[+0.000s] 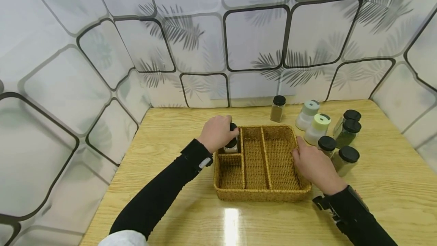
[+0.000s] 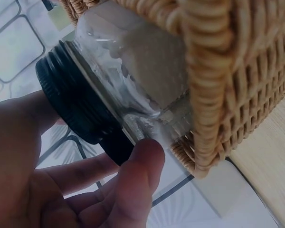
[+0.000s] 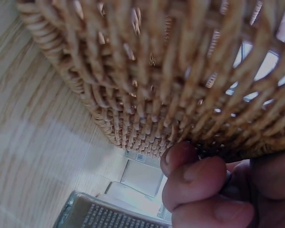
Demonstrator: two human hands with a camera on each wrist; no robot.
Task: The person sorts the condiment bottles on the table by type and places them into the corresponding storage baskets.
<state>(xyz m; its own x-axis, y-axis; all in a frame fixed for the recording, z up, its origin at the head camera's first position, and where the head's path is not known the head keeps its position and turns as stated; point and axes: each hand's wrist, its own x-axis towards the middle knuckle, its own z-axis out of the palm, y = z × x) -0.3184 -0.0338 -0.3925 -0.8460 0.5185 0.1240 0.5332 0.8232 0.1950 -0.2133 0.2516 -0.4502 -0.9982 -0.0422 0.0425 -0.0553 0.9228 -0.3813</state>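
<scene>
A wicker basket (image 1: 263,196) with several compartments stands on the table. Two glass jars with black lids are in its back left compartment. My left hand (image 1: 216,134) pinches the farther jar (image 1: 233,126) near its lid, which the hand partly covers. Right in front of it is the nearer jar (image 1: 231,146), large in the left wrist view with pale contents (image 2: 152,66). At the basket's right side, my right hand (image 1: 315,166) grips the rim, its curled fingers (image 3: 194,183) against the outer weave in the right wrist view.
Right of the basket stand several black-lidded jars (image 1: 345,158), close to my right hand. A green-lidded container (image 1: 311,113) and a yellow-lidded one (image 1: 319,128) are behind them. Another jar (image 1: 277,111) stands behind the basket, near the patterned curtain (image 1: 256,41).
</scene>
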